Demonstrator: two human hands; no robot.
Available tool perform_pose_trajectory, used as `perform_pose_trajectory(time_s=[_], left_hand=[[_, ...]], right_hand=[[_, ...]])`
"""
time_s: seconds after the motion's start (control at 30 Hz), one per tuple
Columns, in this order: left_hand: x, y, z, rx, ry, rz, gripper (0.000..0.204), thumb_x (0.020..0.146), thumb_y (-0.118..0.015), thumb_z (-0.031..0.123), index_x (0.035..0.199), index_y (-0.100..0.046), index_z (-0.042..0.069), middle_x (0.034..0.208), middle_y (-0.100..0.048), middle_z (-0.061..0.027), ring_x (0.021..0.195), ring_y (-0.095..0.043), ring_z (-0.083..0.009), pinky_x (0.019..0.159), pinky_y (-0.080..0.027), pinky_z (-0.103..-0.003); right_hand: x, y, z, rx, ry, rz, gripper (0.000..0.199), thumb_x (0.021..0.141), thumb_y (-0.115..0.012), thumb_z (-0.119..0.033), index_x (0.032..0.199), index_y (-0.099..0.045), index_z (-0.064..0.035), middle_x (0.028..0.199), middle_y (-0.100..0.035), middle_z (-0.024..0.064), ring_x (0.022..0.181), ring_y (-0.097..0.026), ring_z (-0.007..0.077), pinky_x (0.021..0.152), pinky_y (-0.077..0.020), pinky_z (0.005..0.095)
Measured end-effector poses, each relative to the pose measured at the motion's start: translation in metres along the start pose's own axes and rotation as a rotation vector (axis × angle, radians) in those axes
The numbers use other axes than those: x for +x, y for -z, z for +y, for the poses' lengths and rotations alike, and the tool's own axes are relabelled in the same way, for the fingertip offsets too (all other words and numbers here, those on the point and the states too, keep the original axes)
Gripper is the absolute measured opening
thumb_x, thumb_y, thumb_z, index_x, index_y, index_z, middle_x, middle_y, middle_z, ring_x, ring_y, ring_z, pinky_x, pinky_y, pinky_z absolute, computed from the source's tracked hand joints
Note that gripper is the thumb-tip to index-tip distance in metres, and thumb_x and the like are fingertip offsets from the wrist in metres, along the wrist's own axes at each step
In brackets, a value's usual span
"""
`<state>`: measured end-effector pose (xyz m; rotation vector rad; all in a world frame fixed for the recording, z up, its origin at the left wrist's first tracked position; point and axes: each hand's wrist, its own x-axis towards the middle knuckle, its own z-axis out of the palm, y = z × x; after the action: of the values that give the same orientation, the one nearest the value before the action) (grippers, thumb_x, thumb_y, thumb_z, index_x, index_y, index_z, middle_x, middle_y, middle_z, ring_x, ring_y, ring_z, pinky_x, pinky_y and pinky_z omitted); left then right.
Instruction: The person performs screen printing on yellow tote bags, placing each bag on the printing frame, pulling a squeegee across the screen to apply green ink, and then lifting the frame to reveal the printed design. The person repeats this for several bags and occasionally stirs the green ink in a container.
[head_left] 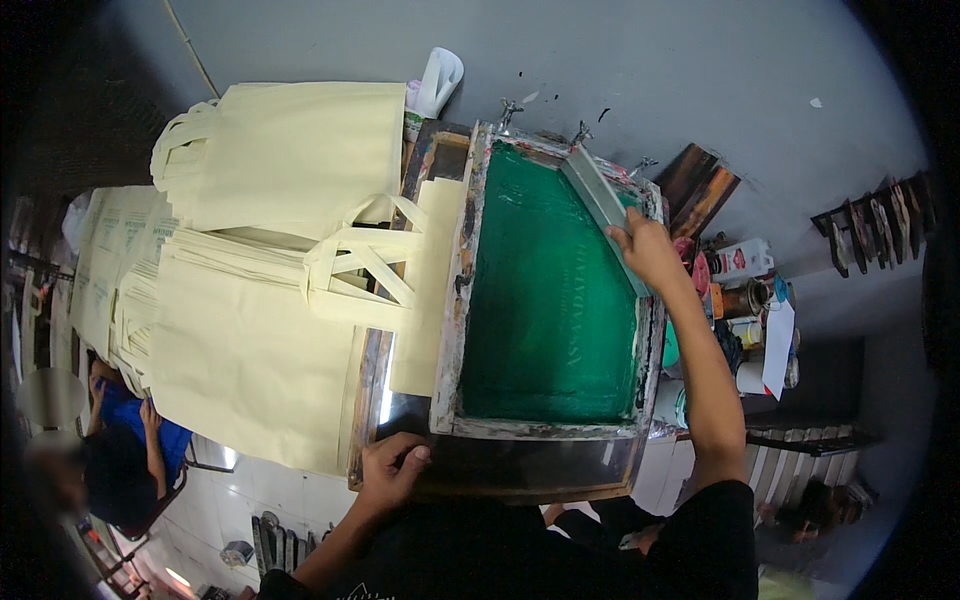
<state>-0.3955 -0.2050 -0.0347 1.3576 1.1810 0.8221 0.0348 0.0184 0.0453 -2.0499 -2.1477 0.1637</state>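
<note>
Left hand [392, 468] grips the near edge of the printing screen frame [455, 300] while right hand [648, 250] holds the squeegee [598, 205] at its far end; steady, even pressure seems best.

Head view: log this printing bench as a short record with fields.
left hand: grips the near edge of the frame
right hand: holds the squeegee on the green screen
frame: wooden, paint-stained, lying flat
under frame: a cream bag sticks out on the left
further left: stack of cream bags
right: jars and tins
</note>
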Motion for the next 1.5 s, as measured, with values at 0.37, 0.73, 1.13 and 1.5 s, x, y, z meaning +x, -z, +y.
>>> perform_pose_trajectory(time_s=[0.37,0.73,1.13,1.5], left_hand=[[-0.006,-0.016,-0.01,-0.06,0.024,0.152,0.025,0.098,-0.064,0.02,0.085,-0.067,-0.002,0.066,-0.064,-0.0055,0.058,-0.06,-0.0108,0.056,-0.047,-0.026],[-0.006,-0.026,-0.009,-0.02,-0.02,0.262,0.027,0.097,-0.067,0.022,0.083,-0.067,-0.002,0.067,-0.064,-0.0048,0.063,-0.06,-0.0107,0.06,-0.047,-0.026],[-0.009,-0.031,-0.015,0.058,0.008,0.325,0.028,0.094,-0.069,0.023,0.081,-0.065,-0.001,0.066,-0.06,-0.0032,0.063,-0.054,-0.0099,0.06,-0.044,-0.027],[-0.005,-0.032,-0.008,0.083,-0.028,0.339,0.027,0.094,-0.069,0.02,0.079,-0.064,-0.001,0.065,-0.058,-0.0026,0.061,-0.053,-0.0101,0.059,-0.043,-0.027]], right_hand=[[0.035,-0.011,-0.019,-0.089,0.195,-0.023,0.033,0.098,-0.061,-0.026,0.105,-0.054,0.0052,0.082,-0.068,0.0286,0.08,-0.067,0.0498,0.072,-0.0525,0.0573],[0.06,-0.019,-0.022,-0.067,0.257,-0.025,0.031,0.097,-0.061,-0.026,0.105,-0.056,0.0032,0.091,-0.069,0.0284,0.088,-0.068,0.048,0.079,-0.0536,0.057],[0.069,-0.006,-0.011,0.002,0.339,-0.054,0.034,0.096,-0.063,-0.026,0.104,-0.059,0.0072,0.087,-0.068,0.0307,0.088,-0.068,0.0478,0.079,-0.0529,0.0555],[0.066,-0.012,-0.008,-0.001,0.317,-0.031,0.036,0.096,-0.064,-0.027,0.105,-0.059,0.0068,0.085,-0.068,0.031,0.086,-0.068,0.0485,0.078,-0.0532,0.0561]])
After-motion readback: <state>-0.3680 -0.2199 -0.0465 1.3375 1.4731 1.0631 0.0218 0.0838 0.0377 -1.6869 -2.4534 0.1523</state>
